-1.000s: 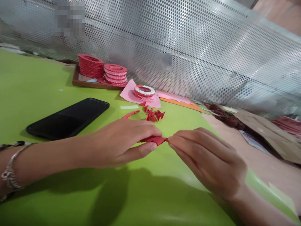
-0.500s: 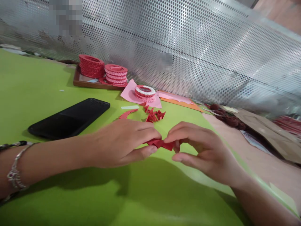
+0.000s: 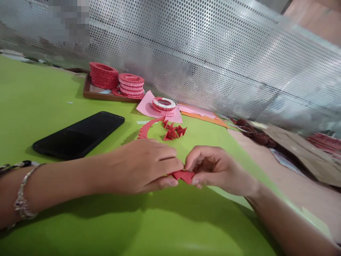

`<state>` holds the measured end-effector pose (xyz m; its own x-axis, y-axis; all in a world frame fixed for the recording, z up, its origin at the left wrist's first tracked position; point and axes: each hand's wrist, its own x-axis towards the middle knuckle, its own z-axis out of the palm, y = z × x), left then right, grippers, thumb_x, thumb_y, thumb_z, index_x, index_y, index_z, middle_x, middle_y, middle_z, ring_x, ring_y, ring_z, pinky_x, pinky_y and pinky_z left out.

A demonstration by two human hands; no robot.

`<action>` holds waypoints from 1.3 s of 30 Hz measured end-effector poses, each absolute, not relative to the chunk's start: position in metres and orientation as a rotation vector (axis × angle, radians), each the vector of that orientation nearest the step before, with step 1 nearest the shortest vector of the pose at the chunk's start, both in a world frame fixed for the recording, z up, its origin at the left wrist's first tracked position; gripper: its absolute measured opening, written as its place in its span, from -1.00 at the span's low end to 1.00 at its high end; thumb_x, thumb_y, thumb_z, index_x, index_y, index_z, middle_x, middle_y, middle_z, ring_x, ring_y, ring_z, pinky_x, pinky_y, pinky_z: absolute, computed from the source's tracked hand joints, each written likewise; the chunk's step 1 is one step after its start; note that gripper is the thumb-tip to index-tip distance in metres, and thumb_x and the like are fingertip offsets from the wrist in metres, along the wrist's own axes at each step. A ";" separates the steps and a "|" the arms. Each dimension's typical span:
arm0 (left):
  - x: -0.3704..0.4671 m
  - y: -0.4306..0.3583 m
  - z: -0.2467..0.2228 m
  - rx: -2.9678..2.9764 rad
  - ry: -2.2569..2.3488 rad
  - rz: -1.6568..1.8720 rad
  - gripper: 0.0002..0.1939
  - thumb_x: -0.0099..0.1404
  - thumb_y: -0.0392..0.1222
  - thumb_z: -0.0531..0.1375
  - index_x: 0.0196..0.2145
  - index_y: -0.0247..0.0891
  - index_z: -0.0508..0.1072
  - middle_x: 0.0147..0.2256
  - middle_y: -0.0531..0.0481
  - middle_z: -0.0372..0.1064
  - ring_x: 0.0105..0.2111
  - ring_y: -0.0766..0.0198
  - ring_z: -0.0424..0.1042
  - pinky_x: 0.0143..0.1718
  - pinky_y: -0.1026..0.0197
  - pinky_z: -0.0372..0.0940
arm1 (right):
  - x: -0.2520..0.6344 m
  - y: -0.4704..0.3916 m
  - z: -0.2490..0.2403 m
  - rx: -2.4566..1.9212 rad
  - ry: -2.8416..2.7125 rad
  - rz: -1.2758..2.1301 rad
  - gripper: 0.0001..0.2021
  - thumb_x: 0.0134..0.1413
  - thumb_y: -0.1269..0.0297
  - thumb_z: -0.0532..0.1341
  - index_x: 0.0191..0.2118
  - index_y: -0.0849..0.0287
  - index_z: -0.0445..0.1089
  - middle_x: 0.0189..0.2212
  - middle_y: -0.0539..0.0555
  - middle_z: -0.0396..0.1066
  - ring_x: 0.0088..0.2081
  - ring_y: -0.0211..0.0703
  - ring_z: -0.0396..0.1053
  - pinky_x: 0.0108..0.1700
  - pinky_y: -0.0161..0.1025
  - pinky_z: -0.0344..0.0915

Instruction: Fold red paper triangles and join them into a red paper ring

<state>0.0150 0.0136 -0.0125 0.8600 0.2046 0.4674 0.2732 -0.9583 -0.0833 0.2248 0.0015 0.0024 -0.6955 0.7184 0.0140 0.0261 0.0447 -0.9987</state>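
Note:
Between my two hands is a folded red paper strip. My left hand pinches its left end between thumb and fingers. The right end lies in the grip of my right hand, thumb below and bent fingers above. Behind my left hand a curved, notched red paper chain rises from the table. Several small folded red pieces lie in a loose pile beyond my hands.
A black phone lies at the left on the green table. Behind are a brown tray with ring stacks, pink paper under more rings, and orange paper. Brown cardboard lies at the right, before a perforated metal panel.
Both hands and the folded strip have moved slightly lower in view. My right thumb and fingers have closed on the strip's right end. More of the curved chain shows.

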 end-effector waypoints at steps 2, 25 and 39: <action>0.016 0.013 -0.013 -2.899 -0.373 -0.691 -0.61 0.42 -0.16 -0.19 -0.44 -0.28 0.31 -0.52 0.06 0.21 -0.56 0.31 0.12 -0.48 0.24 0.00 | 0.223 0.001 0.000 -0.755 -1.800 1.686 -0.84 -0.12 0.61 0.26 -0.40 0.23 0.36 -0.55 -0.10 0.38 -0.56 -0.51 0.31 -0.48 -0.56 0.30; 0.017 0.019 -0.025 -3.099 -0.665 -0.346 -0.87 0.26 -0.21 0.06 -0.35 -0.28 0.36 -0.40 -0.01 0.35 -0.46 0.27 0.28 -0.42 0.26 0.13 | 0.224 0.051 -0.038 -1.389 -2.443 0.208 -0.50 0.09 0.16 0.13 0.13 0.27 0.20 0.19 0.26 0.07 0.22 0.08 0.00 0.21 0.14 -0.03; 0.017 0.021 -0.026 -3.108 -0.681 -0.394 -0.83 0.27 -0.18 0.04 -0.31 -0.28 0.38 -0.37 -0.03 0.37 -0.42 0.25 0.31 -0.40 0.26 0.15 | 0.223 0.048 -0.034 -1.313 -2.481 0.386 -0.38 0.06 0.04 0.15 0.20 0.17 0.08 0.27 0.23 -0.13 0.29 0.03 -0.22 0.25 0.15 -0.21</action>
<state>0.0166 0.0208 -0.0258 0.8795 0.4196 0.2246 0.4038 -0.9077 0.1145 0.2226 0.0483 -0.0335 -0.5336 0.8336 0.1427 0.7509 0.5446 -0.3736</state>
